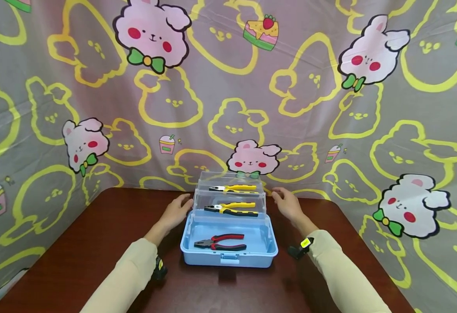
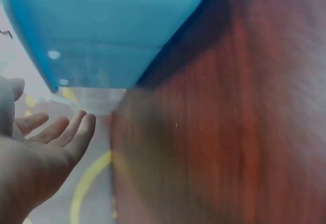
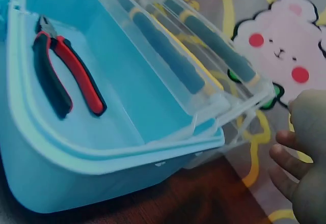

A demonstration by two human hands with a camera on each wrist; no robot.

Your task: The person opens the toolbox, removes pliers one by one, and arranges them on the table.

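Note:
A light blue toolbox [image 1: 228, 259] stands with its lid raised and two clear trays [image 1: 202, 202] stepped up behind its main compartment. Red-and-black pliers [image 1: 228, 248] lie on the compartment floor, jaws to the left. Each tray carries one pair of yellow-and-black pliers: upper pliers [image 1: 238, 188] and lower pliers [image 1: 236, 208]. My left hand [image 1: 176, 212] is beside the trays' left end, its fingers loosely bent and holding nothing in the left wrist view. On the other side, my right hand [image 1: 287, 204] hovers off the trays' right end, fingers relaxed, a gap showing in the right wrist view.
The box rests on a dark reddish-brown table [image 1: 107, 243]. A grey curtain [image 1: 310, 113] with yellow outlines and cartoon rabbit faces hangs behind the table and along both sides. Dark wrist straps [image 1: 301, 248] sit at the sleeve cuffs.

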